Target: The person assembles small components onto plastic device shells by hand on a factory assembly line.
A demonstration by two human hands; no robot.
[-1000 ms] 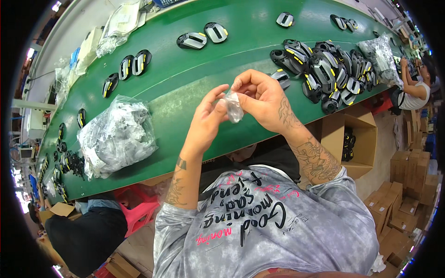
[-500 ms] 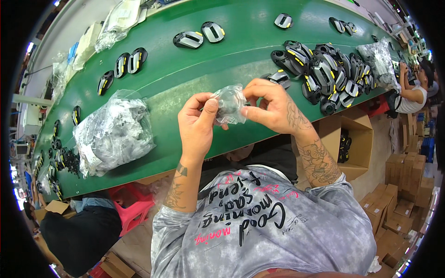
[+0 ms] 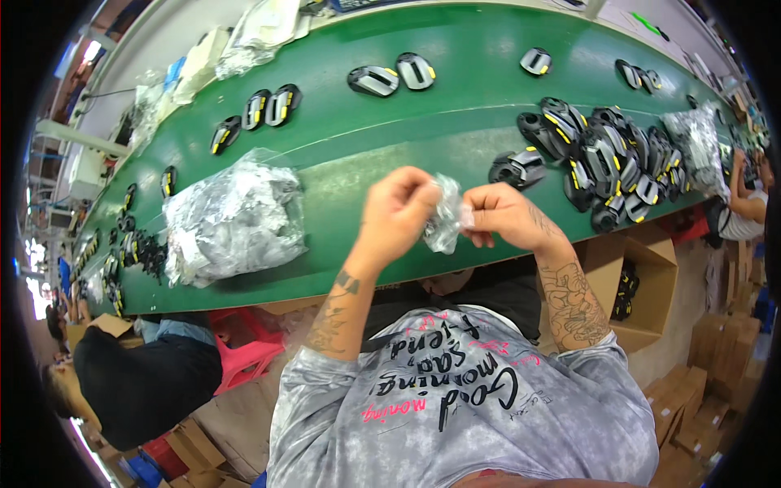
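A small crumpled clear plastic bag [image 3: 444, 215] is stretched between my hands, above the green table [image 3: 366, 154]. My left hand [image 3: 397, 213] pinches its left side between thumb and curled fingers. At the bag's right edge, the thumb and forefinger of my right hand [image 3: 511, 216] are closed on the film. What lies inside the bag, if anything, cannot be made out. Just beyond my right hand is a black and grey mouse-shaped shell [image 3: 517, 167] with yellow accents. To the right of it lies a heap of similar shells [image 3: 606, 159].
Left of my hands sits a large clear bag [image 3: 236, 220] packed with small plastic bags. Another full bag [image 3: 698, 150] stands beyond the heap. Single shells [image 3: 416, 71] are spread along the far side. An open carton [image 3: 643, 268] is below the table at right; a co-worker [image 3: 146, 382] sits at left.
The view has shifted, so the table things appear farther right. My left hand has turned over and closed in on the bag, which is now more crumpled; my right fingers still pinch it.
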